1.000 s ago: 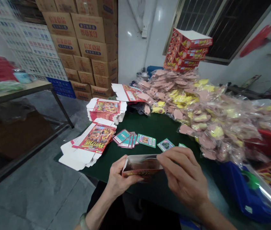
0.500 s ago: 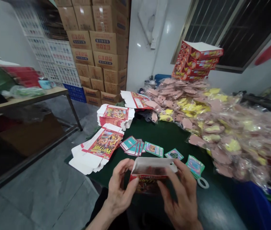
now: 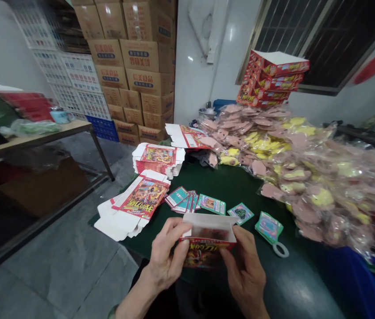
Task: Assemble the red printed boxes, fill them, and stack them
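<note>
Both my hands hold a red printed cardboard box at the near edge of the table. Its top is open and a white flap stands up at the back. My left hand grips the left end, fingers over the rim. At the right end, my right hand has its thumb on the front and its fingers behind. Something reddish inside is too dim to make out. Just beyond lie a fan of cards, a card showing a bear-like figure, another card and a small card stack.
Flattened red-and-white boxes are stacked on the left of the green table. A heap of bagged pink and yellow pieces covers the right side, with red boxes piled on top. A white ring lies near a blue container.
My right hand's fingers have come off the box's upper right corner and now hold its side. The left fingers have moved over the left rim. The view has shifted slightly.
</note>
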Demonstrator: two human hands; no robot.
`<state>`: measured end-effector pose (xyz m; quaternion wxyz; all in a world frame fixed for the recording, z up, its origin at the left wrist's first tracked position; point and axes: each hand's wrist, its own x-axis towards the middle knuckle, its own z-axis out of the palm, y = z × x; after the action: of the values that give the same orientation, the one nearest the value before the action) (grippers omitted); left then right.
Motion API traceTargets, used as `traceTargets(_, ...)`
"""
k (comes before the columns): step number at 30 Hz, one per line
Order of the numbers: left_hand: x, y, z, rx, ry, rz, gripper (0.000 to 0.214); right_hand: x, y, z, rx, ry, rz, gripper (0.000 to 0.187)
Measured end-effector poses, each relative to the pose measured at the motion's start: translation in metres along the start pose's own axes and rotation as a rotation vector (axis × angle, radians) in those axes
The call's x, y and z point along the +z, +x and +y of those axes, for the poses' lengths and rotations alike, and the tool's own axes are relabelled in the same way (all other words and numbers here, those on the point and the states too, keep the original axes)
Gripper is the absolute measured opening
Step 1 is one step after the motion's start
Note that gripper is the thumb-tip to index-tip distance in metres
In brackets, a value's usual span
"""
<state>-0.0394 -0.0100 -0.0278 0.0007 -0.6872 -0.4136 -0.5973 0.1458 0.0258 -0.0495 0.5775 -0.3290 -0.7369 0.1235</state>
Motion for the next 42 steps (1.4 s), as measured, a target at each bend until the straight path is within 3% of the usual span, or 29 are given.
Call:
traceTargets(3,0.003,-0.001,0.001,-0.072,0.027,0.040,0.034,-0.008,0.003,0.003,-0.074,-0.016,-0.017,0.045)
traceTargets(7,0.001,0.002,0.006,-0.224,-0.110,0.062,0.030,-0.019,0.010,-0.001,-0.183,-0.027,-0.074,0.037)
traceTargets(11,-0.001,0.005,0.012,-0.380,-0.350,0.058,0.021,-0.027,0.015,-0.007,-0.143,0.001,-0.126,0.029)
traceTargets(14,0.004,0.005,0.011,-0.518,-0.567,0.133,0.015,-0.030,0.017,-0.001,-0.102,0.036,-0.130,0.025)
traceTargets(17,0.008,0.004,0.009,-0.602,-0.742,0.177,0.034,-0.031,0.019,0.004,-0.067,0.012,-0.116,0.036)
traceTargets(23,0.006,0.009,0.006,-0.542,-0.795,0.109,0.005,-0.027,0.028,-0.015,-0.023,0.197,-0.197,0.026)
traceTargets(29,0.010,0.014,0.010,-0.535,-0.884,0.169,0.016,-0.031,0.016,-0.020,-0.073,0.067,-0.203,0.033)
traceTargets(32,0.005,0.015,0.015,-0.523,-0.846,0.068,0.015,-0.034,0.013,-0.021,-0.038,0.073,-0.225,0.035)
traceTargets(37,-0.005,0.023,0.014,-0.413,-0.579,-0.145,0.020,-0.029,0.016,-0.034,0.069,0.097,-0.159,0.027)
traceTargets(39,-0.003,0.024,0.010,-0.354,-0.563,-0.139,0.018,-0.026,0.018,-0.039,0.115,0.096,-0.153,0.025)
traceTargets(42,0.004,0.020,0.004,-0.280,-0.587,-0.037,0.016,-0.023,0.021,-0.045,0.161,0.069,-0.138,0.026)
